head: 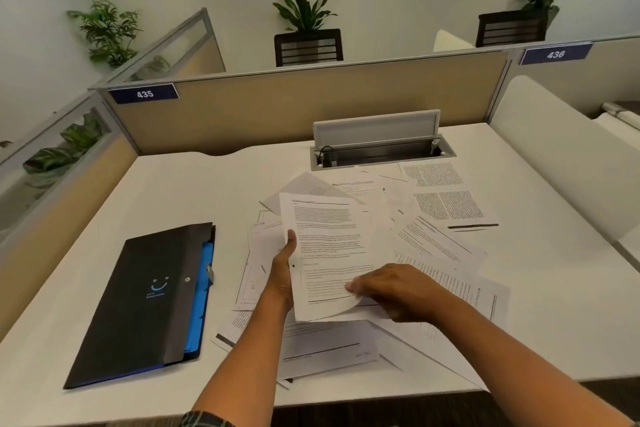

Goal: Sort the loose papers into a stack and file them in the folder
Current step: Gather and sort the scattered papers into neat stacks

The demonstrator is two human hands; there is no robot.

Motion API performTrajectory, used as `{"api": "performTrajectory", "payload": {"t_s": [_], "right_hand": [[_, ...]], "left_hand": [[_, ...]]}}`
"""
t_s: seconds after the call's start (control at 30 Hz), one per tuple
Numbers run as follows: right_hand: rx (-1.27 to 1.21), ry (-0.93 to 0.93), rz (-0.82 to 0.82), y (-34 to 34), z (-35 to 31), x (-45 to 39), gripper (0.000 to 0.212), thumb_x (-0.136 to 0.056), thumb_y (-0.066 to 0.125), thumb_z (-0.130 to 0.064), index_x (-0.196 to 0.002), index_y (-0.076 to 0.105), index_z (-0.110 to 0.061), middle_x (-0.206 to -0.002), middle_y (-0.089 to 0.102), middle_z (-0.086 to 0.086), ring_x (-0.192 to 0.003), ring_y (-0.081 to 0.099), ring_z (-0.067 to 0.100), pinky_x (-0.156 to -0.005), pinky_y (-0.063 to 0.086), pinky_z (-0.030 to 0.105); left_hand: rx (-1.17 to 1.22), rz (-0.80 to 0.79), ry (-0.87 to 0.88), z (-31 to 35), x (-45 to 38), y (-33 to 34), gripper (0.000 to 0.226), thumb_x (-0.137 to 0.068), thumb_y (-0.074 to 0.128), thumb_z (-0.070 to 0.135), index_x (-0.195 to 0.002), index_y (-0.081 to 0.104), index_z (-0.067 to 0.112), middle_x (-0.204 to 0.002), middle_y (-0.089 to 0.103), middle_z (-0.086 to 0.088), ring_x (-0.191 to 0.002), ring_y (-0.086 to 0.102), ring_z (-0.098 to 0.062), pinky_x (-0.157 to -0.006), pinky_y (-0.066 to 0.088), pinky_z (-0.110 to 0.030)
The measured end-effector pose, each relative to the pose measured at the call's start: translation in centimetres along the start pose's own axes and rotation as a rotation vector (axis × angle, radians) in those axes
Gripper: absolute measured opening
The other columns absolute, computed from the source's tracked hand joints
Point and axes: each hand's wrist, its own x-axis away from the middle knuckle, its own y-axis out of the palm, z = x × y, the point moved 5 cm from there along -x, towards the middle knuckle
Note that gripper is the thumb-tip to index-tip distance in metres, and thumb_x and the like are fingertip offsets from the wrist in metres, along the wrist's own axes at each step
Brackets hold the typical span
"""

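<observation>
Papers (446,239) are lying fanned and overlapping across the centre and right of the frame, on a white desk (180,191), as a person is gathering them toward a single pile. One printed sheet (329,246) is being held up off the scatter at centre frame, apparently so further pages can be squared against it before filing. At lower left of the frame, the black folder (145,302) is lying closed and flat beside the papers, blue dividers showing along its right edge, seemingly parked within easy reach for the filing step, which is not yet begun.

The left hand (284,270) is reaching up from the bottom of the frame, forearm extended, thumb pressing on the sheet's left edge; its other fingers are hidden behind the paper, so it appears to be pinching the page. The right hand (391,291) is coming in from lower right, knuckles up, fingers curled and pinching the sheet's lower right corner, which is curling upward. An open cable tray (381,149) is sitting at the desk's far edge, above the papers.
</observation>
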Motion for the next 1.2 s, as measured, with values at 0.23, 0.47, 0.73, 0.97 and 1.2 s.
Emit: {"api": "performTrajectory", "payload": {"t_s": [0.23, 0.47, 0.73, 0.97, 1.2], "right_hand": [[-0.45, 0.725, 0.444, -1.6, 4.6, 2.3, 0.047, -0.091, 0.055, -0.07, -0.127, 0.063, -0.041, -0.129, 0.066, -0.022, -0.112, 0.062, 0.0, -0.097, 0.055, 0.042], [-1.384, 1.093, 0.371, 1.2, 7.4, 3.5, 0.08, -0.082, 0.076, -0.062, -0.144, 0.053, -0.016, -0.138, 0.065, 0.009, -0.124, 0.064, 0.035, -0.108, 0.048, 0.059], [-1.663, 0.935, 0.623, 1.2, 7.6, 3.8, 0.041, -0.085, 0.079, -0.017, -0.125, 0.071, -0.009, -0.128, 0.069, 0.023, -0.113, 0.068, 0.047, -0.099, 0.05, 0.068], [-1.488, 0.967, 0.394, 1.5, 7.4, 4.1, 0.056, -0.074, 0.089, -0.018, -0.126, 0.07, -0.012, -0.12, 0.074, 0.018, -0.107, 0.073, 0.042, -0.094, 0.056, 0.062], [-1.304, 1.052, 0.394, 2.4, 8.6, 5.3, 0.043, -0.079, 0.083, -0.008, -0.12, 0.069, -0.012, -0.109, 0.078, 0.011, -0.096, 0.076, 0.038, -0.086, 0.061, 0.059]], "left_hand": [[-0.299, 0.121, 0.044, 0.2, -0.1, 0.0, 0.038, -0.091, 0.07, 0.005, -0.128, 0.066, -0.002, -0.119, 0.073, -0.02, -0.11, 0.07, -0.04, -0.098, 0.055, -0.054], [-0.227, -0.127, 0.067, 0.6, 0.0, 2.1, 0.048, -0.086, 0.074, 0.01, -0.133, 0.062, 0.007, -0.13, 0.067, -0.024, -0.117, 0.064, -0.047, -0.097, 0.053, -0.063], [-0.251, -0.04, 0.113, 0.3, -0.6, 3.1, 0.078, -0.077, 0.083, 0.007, -0.145, 0.048, 0.02, -0.13, 0.069, -0.016, -0.117, 0.067, -0.04, -0.099, 0.052, -0.063], [-0.451, -0.03, 0.037, -1.5, -1.0, 3.0, 0.054, -0.081, 0.081, 0.0, -0.131, 0.062, 0.009, -0.125, 0.073, -0.01, -0.117, 0.069, -0.029, -0.103, 0.054, -0.048], [-0.813, 0.384, 0.034, 0.3, -0.9, -0.8, 0.038, -0.088, 0.077, 0.028, -0.121, 0.063, 0.015, -0.124, 0.068, -0.011, -0.1, 0.067, -0.023, -0.081, 0.059, -0.032]]}}
